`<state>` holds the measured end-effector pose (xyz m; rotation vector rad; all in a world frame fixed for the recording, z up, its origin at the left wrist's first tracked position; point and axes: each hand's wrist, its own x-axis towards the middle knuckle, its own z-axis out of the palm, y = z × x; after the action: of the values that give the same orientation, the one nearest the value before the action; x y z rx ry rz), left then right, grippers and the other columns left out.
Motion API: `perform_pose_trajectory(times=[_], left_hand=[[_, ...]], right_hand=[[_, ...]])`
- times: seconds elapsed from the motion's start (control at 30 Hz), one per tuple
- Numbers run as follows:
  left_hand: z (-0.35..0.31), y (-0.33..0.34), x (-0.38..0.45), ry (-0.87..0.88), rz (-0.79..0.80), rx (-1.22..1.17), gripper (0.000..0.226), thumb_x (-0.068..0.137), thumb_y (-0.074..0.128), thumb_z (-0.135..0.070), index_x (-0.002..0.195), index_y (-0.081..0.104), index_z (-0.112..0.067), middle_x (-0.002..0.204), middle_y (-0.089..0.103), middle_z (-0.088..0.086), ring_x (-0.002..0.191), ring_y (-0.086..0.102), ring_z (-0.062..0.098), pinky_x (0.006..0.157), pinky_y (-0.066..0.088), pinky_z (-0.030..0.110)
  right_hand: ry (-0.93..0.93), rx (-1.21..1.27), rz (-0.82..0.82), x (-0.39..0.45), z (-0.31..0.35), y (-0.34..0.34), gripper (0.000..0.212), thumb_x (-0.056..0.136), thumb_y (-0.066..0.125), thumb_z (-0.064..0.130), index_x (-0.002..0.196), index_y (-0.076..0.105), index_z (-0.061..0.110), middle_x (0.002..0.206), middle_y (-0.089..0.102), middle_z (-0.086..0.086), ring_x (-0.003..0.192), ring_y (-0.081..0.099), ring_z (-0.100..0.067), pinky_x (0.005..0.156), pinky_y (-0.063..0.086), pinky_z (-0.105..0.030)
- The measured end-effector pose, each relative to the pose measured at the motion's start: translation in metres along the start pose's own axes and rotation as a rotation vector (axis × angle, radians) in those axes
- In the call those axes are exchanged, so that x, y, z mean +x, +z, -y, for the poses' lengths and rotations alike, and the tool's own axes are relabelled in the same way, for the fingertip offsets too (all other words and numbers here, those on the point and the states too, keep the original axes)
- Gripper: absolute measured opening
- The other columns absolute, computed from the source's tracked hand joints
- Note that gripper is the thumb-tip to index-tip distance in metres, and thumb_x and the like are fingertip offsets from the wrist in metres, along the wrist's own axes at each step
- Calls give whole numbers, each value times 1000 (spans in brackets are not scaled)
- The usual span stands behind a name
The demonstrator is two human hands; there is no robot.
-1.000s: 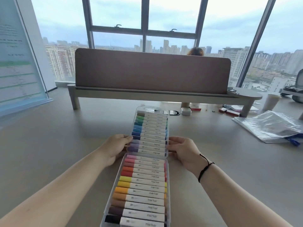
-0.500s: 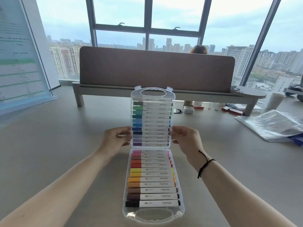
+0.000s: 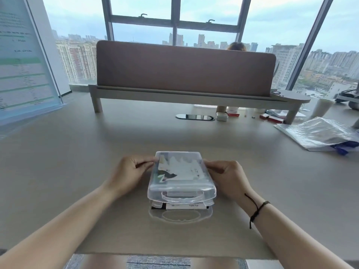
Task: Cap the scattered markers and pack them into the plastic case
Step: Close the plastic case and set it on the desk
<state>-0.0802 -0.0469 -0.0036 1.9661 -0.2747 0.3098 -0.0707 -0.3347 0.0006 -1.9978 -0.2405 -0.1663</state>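
Nearest edge of the pale wood-grain desk (image 3: 58, 171): both forearms reach in from the bottom corners. A black cord bracelet (image 3: 256, 209) sits on the right wrist.

Clear plastic marker case (image 3: 181, 177) lies in the middle of the desk, folded nearly shut. The upper half tilts over the lower half; at the near end the two handle loops do not meet, and the lower handle rests flat on the desk. Through that gap one white-barrelled marker with a black cap (image 3: 184, 205) shows in the lower half. Other markers are hidden by glare and a printed label under the lid.

Left hand (image 3: 128, 174): fingers curled, thumb and fingertips pinching the left edge of the upper half. Right hand (image 3: 229, 176): the same, fingers curled, gripping the right edge.

Farther back: an oval dark cable port (image 3: 195, 117) set in the desk, a small white box (image 3: 222, 116) just beside it. To the right, a crumpled clear plastic bag (image 3: 318, 133) with a blue piece at its near corner. Behind these, a brown fabric divider panel (image 3: 184, 66) on a raised grey shelf (image 3: 184, 96). At the left, a printed poster board (image 3: 23, 61). Beyond, tall windows (image 3: 174, 20) with a city skyline.
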Motion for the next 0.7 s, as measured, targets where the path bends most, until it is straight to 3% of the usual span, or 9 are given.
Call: perform_pose_trajectory(times=[0.07,0.2,0.27,0.33,0.4,0.47,0.5,0.6,0.7], left_hand=[[6,2,-1,-1,-15,127,38,96,62,-7,97,74,-43,102,71,-27,99,63,-13,90,46,7],[18,2,-5,-89,57,180,23,98,62,-25,118,72,-30,119,68,-19,115,59,-7,110,42,28],[14,0,-12,-129,132,161,47,86,67,-57,126,66,-32,130,62,-18,124,54,-6,115,39,33],[7,-1,-18,-106,220,220,76,72,64,-77,135,58,-36,145,48,-19,134,39,-11,119,29,26],[-3,0,-27,-74,304,312,71,79,66,-66,144,47,-41,155,29,-22,141,21,-13,117,17,16],[-11,-1,-34,-80,394,359,73,83,64,-63,148,36,-48,157,15,-24,145,8,-11,117,10,16],[-12,-2,-36,-89,433,363,76,82,63,-67,149,31,-50,159,10,-23,146,3,-11,118,9,18],[-14,-2,-37,-119,472,347,87,75,57,-79,150,23,-51,163,2,-18,146,-5,-10,120,5,21],[-10,-1,-31,-123,500,374,85,79,53,-77,152,19,-50,164,-2,-15,147,-9,-6,122,2,24]], right_hand=[[-1,-132,47,-3,-7,0,28,89,73,27,106,74,50,107,72,25,107,63,10,94,53,-21],[11,-295,100,-7,-12,-3,27,95,63,33,119,70,43,118,66,29,116,58,10,103,50,-25],[29,-311,127,-11,-7,-2,29,97,61,37,125,68,41,122,66,28,118,57,8,105,48,-25],[39,-332,155,-17,-1,-2,34,97,59,39,131,63,43,123,66,26,118,59,5,104,47,-26],[36,-323,189,-26,5,-2,36,96,60,40,131,57,50,113,66,34,114,61,2,102,48,-28],[26,-354,264,-35,13,-3,37,95,60,45,128,50,60,100,58,45,108,60,2,94,47,-25],[22,-378,297,-38,15,-2,40,95,58,50,129,44,65,104,57,44,107,59,2,91,46,-25],[3,-431,333,-39,13,3,62,92,51,62,149,28,51,132,57,29,116,57,-5,95,46,-30],[-3,-444,339,-32,10,7,61,94,47,61,150,30,41,136,56,21,121,54,-10,97,44,-31]])
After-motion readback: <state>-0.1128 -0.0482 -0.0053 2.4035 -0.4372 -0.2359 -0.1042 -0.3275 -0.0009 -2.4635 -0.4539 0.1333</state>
